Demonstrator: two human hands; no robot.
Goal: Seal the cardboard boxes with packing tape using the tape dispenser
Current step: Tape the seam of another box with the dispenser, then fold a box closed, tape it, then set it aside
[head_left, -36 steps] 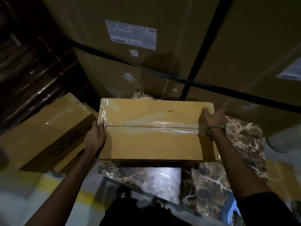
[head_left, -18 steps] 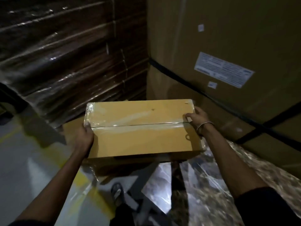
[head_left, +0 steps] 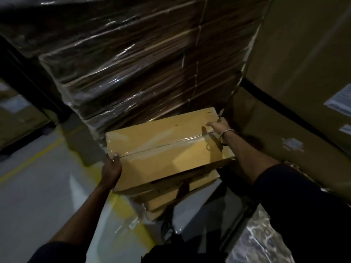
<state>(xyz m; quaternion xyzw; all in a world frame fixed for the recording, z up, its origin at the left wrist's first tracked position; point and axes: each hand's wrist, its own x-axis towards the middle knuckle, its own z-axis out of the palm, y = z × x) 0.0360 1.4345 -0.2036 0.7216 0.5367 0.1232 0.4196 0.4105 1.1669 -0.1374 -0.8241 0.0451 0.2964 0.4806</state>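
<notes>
Cardboard box held up in both hands, tilted so the right end rides higher than the left, top face toward the camera, clear tape glossy along the centre seam and wrapped over the left end. Left hand clamped around the near-left corner, thumb up on the top edge at the seam, fingers hidden beneath. Right hand gripping the far-right end, fingers curled over the edge, metal bangle around the wrist, dark sleeve further down the forearm. Directly below the held box, more flat cardboard boxes stacked on the floor, partly shadowed. Behind, close to the far edge of the box, a tall stack wrapped in shiny stretch film. To the right, a large carton with a black strap and a white label. Grey floor at left crossed by yellow lines. No tape dispenser visible
</notes>
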